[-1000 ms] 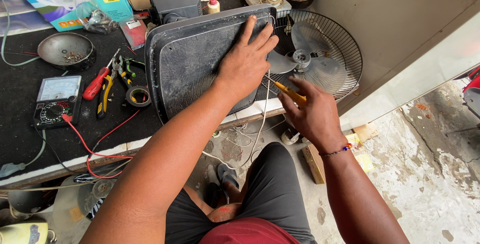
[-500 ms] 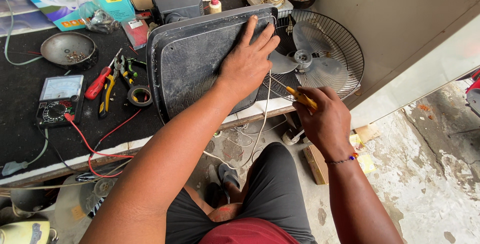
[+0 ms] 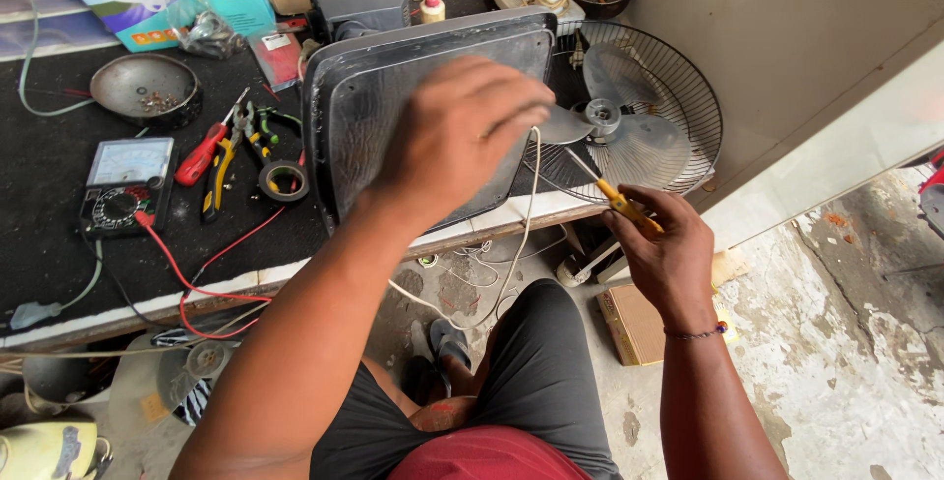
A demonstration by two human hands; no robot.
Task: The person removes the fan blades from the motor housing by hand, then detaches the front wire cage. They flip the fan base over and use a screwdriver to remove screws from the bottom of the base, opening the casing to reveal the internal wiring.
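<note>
Head view shows the left hand (image 3: 462, 136) resting loosely open on the gray fan base (image 3: 423, 116) on the bench (image 3: 59, 244), while the right hand (image 3: 664, 254), beside that base, clenches a yellow screwdriver (image 3: 610, 193); the fan appears still dismantled, reassembly unfinished.

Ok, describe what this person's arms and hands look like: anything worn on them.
Both arms are bare, no sleeves in view, no gloves. The right hand has a thin dark beaded bracelet at the wrist. The left hand is motion-blurred; no ring, watch or band can be made out on it.
</note>
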